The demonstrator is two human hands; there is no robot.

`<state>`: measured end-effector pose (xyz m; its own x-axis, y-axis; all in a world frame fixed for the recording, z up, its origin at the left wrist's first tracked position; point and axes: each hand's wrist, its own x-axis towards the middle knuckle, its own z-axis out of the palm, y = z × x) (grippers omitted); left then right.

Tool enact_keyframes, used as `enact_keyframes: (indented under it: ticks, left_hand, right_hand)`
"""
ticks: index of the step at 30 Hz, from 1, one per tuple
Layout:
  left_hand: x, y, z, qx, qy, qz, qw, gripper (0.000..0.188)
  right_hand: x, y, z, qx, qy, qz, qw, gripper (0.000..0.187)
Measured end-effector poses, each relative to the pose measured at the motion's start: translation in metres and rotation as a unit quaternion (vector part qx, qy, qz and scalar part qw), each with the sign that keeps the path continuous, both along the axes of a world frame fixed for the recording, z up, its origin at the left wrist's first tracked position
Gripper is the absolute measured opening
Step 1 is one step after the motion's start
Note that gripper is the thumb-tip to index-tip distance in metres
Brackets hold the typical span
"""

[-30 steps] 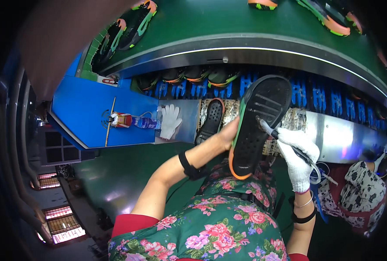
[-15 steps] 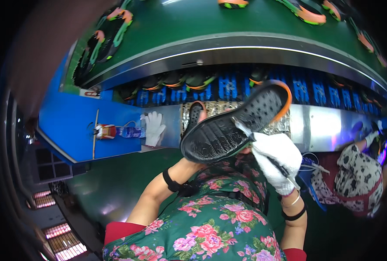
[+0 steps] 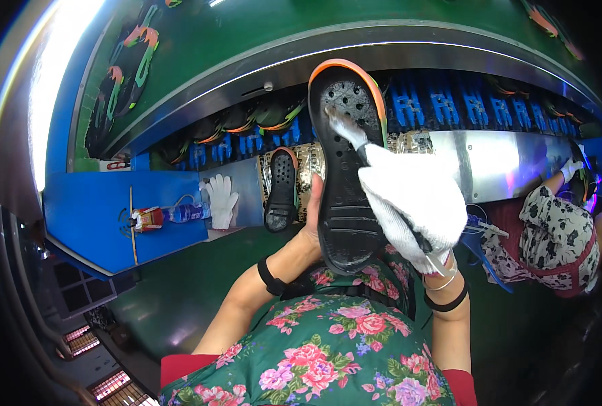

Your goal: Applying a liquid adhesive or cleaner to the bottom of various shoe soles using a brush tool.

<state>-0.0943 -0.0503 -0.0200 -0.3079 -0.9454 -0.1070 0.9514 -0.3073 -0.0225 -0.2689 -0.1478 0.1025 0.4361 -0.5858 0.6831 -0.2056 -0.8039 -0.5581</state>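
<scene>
My bare left hand point(image 3: 312, 215) grips a black shoe sole point(image 3: 348, 203) from its left edge. Its thumb shows beside the sole; the other fingers are hidden behind. The sole stands nearly upright in view, its holed end up and rimmed in orange and green. In a white knit glove, my right hand point(image 3: 416, 196) is closed round a brush point(image 3: 347, 128), whose pale bristles touch the holed part. The brush's handle is mostly hidden by the glove. Left of my left hand, a second black sole point(image 3: 281, 193) lies on the patterned sheet at the bench edge.
Shoe parts stand among blue racks point(image 3: 409, 105) under the metal rail, with more on the green surface point(image 3: 240, 27) beyond. At left, a blue table point(image 3: 84, 216) bears a bottle point(image 3: 186, 212) and a white glove point(image 3: 220, 201). Another person point(image 3: 551, 237) works at right.
The held sole has swung from a slant to nearly upright. The brush has moved from its middle up to the holed end. The second sole is now fully uncovered.
</scene>
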Motion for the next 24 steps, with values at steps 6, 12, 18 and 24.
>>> enact_keyframes:
  ticks: [6, 12, 18, 24]
  left_hand:
    - [-0.002, 0.012, -0.022, -0.054, -0.012, -0.017, 0.998, 0.088]
    - [0.003, 0.013, -0.026, -0.059, -0.055, 0.002, 0.997, 0.089]
    - [0.008, 0.013, -0.034, -0.019, -0.182, -0.008, 0.983, 0.099]
    - [0.008, -0.007, -0.014, -0.023, -0.190, 0.022, 0.981, 0.115]
  right_hand:
    - [0.010, 0.000, -0.001, -0.037, 0.056, -0.017, 0.998, 0.041]
    - [0.011, 0.015, -0.002, 0.062, -0.007, 0.049, 0.997, 0.040]
    - [0.016, 0.021, -0.009, 0.067, 0.017, 0.065, 0.995, 0.045]
    - [0.015, 0.022, -0.016, 0.105, -0.067, -0.008, 0.992, 0.038]
